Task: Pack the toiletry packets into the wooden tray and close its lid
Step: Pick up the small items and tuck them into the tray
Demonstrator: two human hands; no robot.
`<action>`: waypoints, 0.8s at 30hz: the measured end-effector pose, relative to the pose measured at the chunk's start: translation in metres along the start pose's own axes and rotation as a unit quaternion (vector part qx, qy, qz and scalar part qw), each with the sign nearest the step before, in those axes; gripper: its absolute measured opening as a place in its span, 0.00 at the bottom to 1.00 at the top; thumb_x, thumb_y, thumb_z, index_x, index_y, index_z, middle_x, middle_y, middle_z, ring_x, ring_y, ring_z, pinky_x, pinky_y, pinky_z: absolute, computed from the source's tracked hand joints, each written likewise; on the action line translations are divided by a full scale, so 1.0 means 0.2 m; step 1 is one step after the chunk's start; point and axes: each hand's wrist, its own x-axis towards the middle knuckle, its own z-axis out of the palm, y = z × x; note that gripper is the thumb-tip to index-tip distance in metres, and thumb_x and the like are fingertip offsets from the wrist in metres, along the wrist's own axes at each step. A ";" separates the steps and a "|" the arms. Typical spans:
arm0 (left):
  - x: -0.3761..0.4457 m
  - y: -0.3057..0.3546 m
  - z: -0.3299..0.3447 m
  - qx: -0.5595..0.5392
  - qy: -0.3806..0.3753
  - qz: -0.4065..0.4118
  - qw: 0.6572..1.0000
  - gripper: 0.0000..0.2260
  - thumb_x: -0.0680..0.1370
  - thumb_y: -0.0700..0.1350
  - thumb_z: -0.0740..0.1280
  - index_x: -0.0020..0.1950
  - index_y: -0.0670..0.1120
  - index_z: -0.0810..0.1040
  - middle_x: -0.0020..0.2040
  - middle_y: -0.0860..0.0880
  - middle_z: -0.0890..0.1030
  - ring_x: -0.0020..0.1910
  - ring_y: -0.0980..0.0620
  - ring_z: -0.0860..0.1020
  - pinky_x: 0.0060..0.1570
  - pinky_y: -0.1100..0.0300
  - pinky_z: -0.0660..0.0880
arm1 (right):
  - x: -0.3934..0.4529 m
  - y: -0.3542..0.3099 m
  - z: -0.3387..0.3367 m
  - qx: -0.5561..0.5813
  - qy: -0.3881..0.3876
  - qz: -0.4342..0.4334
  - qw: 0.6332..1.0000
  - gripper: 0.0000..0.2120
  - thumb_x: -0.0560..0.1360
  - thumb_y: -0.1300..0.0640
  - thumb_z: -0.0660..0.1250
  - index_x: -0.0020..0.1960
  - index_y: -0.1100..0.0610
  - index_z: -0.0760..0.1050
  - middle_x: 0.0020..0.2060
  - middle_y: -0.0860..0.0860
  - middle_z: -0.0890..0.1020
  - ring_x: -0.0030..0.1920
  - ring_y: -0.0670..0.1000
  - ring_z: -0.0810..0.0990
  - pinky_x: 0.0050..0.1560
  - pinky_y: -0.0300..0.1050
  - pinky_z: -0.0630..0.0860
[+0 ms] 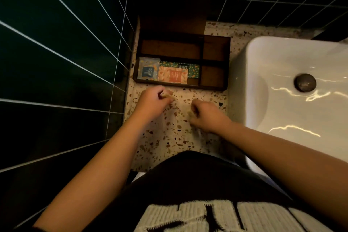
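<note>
Nearest to the camera, the terrazzo counter [169,137] is seen between the two forearms, with the white basin [282,100] along its right edge. The left hand [153,102] and the right hand [204,116] are both curled above the counter, just in front of the tray; something pale seems to be pinched at the fingertips of each, but it is too blurred to be named, so it cannot be told what is grasped, if anything. Beyond the hands, the wooden tray [214,85] is placed against the back left corner of the counter, near the dark tiled wall [56,43]. Its front left compartment already holds a pale shower-cap packet [147,68], an orange packet [172,75] lying partly over it, and a green packet [194,70] behind; the other compartments are bare. Farthest, the lid [173,22] is standing upright at the rear of the tray. If a thin packet is indeed held, it should probably be laid flat and fully below the rim, so that the lid can be lowered without catching. The packets already inside should be pressed level first.
</note>
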 end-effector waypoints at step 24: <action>0.47 0.29 0.13 -0.045 0.003 -0.021 0.999 0.04 0.77 0.43 0.72 0.49 0.50 0.80 0.40 0.53 0.80 0.46 0.49 0.82 0.49 0.52 0.80 | 0.50 0.00 -0.54 0.082 0.159 0.100 0.979 0.07 0.79 0.56 0.67 0.52 0.56 0.82 0.50 0.54 0.83 0.49 0.52 0.82 0.41 0.41 0.75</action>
